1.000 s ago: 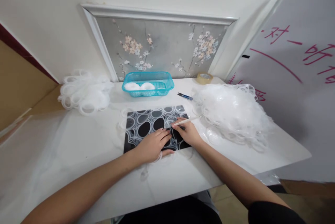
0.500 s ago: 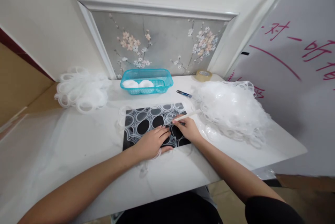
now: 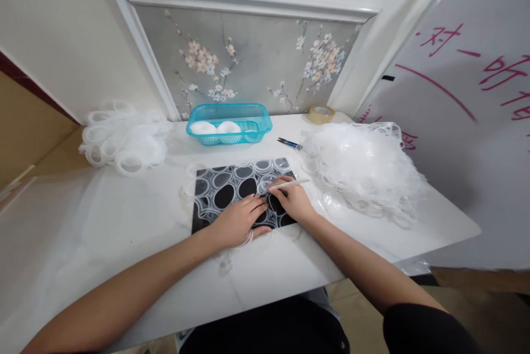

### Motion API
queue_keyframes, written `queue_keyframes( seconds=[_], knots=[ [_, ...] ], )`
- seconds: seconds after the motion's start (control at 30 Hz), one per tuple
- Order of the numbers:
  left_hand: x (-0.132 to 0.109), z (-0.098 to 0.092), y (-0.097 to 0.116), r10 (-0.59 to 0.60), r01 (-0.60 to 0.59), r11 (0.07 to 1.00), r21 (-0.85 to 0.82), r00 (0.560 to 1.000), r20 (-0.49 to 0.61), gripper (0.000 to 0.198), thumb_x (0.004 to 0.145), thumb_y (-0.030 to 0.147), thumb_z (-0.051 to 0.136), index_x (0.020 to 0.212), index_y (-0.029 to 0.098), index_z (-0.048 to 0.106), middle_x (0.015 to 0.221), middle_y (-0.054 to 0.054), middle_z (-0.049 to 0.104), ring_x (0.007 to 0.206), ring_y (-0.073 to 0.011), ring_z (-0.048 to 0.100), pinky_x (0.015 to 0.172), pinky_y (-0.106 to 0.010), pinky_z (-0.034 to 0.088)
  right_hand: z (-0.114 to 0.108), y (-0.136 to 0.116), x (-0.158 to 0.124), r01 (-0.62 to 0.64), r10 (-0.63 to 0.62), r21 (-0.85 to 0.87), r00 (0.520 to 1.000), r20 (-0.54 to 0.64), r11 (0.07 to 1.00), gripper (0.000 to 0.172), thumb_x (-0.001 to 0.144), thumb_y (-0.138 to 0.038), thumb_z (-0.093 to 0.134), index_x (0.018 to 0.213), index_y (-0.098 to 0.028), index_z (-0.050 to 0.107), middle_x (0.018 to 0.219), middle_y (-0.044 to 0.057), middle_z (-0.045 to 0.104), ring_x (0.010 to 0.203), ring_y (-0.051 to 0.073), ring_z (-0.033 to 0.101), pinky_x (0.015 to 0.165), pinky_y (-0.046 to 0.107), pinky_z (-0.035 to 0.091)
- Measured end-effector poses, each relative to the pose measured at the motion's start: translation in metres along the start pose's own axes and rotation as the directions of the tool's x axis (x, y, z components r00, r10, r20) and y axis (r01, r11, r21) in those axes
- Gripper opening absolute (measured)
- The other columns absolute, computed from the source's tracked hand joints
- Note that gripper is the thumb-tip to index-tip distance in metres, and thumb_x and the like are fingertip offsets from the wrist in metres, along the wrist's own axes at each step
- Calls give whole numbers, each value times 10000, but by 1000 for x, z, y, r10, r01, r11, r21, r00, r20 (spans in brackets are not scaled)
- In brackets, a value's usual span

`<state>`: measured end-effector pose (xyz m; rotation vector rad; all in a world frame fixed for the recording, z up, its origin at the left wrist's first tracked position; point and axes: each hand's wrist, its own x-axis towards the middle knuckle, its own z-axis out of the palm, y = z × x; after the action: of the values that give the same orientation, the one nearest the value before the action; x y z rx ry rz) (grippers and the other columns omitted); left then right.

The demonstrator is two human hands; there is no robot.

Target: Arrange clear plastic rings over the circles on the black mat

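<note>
A black sheet (image 3: 224,196) lies on the table under a layer of clear-white plastic with many ring outlines. My left hand (image 3: 240,218) rests on its lower middle, palm down with fingers stretched out. Pinched in my right hand (image 3: 293,200) is a thin white stick (image 3: 295,183), slanting up to the right. The stick's lower end points at the rings near my left fingertips; its exact tip is too small to make out. Both hands are close together on the right half of the sheet.
Loose white plastic rings are heaped at left (image 3: 126,136), and a larger heap (image 3: 360,163) stands at right. Behind the sheet is a turquoise basket (image 3: 229,139) with round white pieces. Blue-handled scissors or snips (image 3: 290,144) and a tape roll (image 3: 321,114) lie near the wall.
The whole view has shifted slightly. The stick in my right hand has tilted a little, and my left hand keeps its place on the sheet.
</note>
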<state>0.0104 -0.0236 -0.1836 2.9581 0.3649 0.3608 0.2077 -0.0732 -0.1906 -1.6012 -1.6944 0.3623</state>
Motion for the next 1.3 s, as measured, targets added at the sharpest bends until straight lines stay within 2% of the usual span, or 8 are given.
queue_keyframes(
  seconds=[0.2, 0.37, 0.57, 0.67, 0.83, 1.0, 1.1, 1.3],
  knots=[
    [2, -5, 3, -42, 42, 997, -59, 999, 4, 603, 851, 571, 530, 1211, 89, 568, 1271, -165, 569, 1224, -304, 492, 1054, -436, 385, -13, -2, 13, 195, -171, -347, 980, 99, 918, 234, 821, -109, 521, 909, -238, 694, 890, 73, 723, 1156, 277, 496, 1024, 453, 292],
    [-1, -8, 1, -58, 59, 994, -92, 998, 19, 529, 854, 516, 566, 1201, 117, 575, 1301, -122, 559, 1224, -249, 504, 1068, -380, 379, -55, 14, 63, -31, -63, -339, 963, -263, 940, 247, 890, -213, 448, 883, -185, 693, 914, 91, 706, 994, 274, 555, 927, 426, 369],
    [-3, -10, -2, -69, 69, 983, -168, 998, 7, 476, 876, 479, 548, 1196, 128, 582, 1287, -132, 567, 1219, -259, 506, 1055, -414, 387, -50, 23, 52, -55, 42, -45, 969, -242, 997, 265, 861, -309, 485, 734, -187, 683, 906, 71, 716, 873, 241, 633, 834, 362, 446],
    [-4, -27, -11, -29, 62, 964, -259, 991, 132, 423, 852, 340, 581, 1243, 178, 558, 1364, -118, 500, 1257, -259, 472, 1064, -428, 369, -40, 23, 37, -93, 120, 179, 982, -145, 979, 273, 835, -375, 518, 727, -177, 672, 853, 60, 713, 817, 224, 651, 763, 336, 471],
    [-2, -83, -39, 116, 102, 901, -422, 880, 460, 692, 721, 123, 566, 1367, 326, 426, 1432, -33, 428, 1283, -240, 449, 985, -373, 454, -42, 19, 48, -262, 292, 532, 956, 29, 805, 291, 694, -442, 655, 770, -161, 667, 721, 42, 710, 716, 206, 662, 698, 323, 497],
    [23, -115, -58, 79, 108, 923, -369, 886, 456, 660, 762, 161, 564, 1379, 333, 407, 1348, -7, 531, 1168, -195, 563, 875, -271, 518, -40, 19, 64, -394, 400, 689, 902, 162, 608, 310, 584, -413, 745, 735, -155, 661, 678, 39, 702, 668, 189, 659, 681, 315, 514],
    [48, -104, -56, 97, 113, 859, -499, 922, 376, 460, 823, 311, 592, 1278, 305, 522, 1241, 1, 618, 1056, -170, 628, 785, -219, 534, -33, 22, 61, -399, 434, 766, 884, 175, 504, 313, 565, -409, 774, 713, -160, 655, 673, 37, 691, 649, 183, 653, 664, 311, 517],
    [88, -49, -43, -397, 401, 862, -310, 914, 79, 238, 829, 357, 563, 1001, 205, 628, 835, -13, 681, 729, -180, 632, 647, -266, 459, -35, 23, 50, -389, 442, 810, 878, 183, 438, 314, 555, -409, 792, 705, -168, 658, 650, 11, 660, 626, 160, 641, 687, 311, 524]
  ],
)
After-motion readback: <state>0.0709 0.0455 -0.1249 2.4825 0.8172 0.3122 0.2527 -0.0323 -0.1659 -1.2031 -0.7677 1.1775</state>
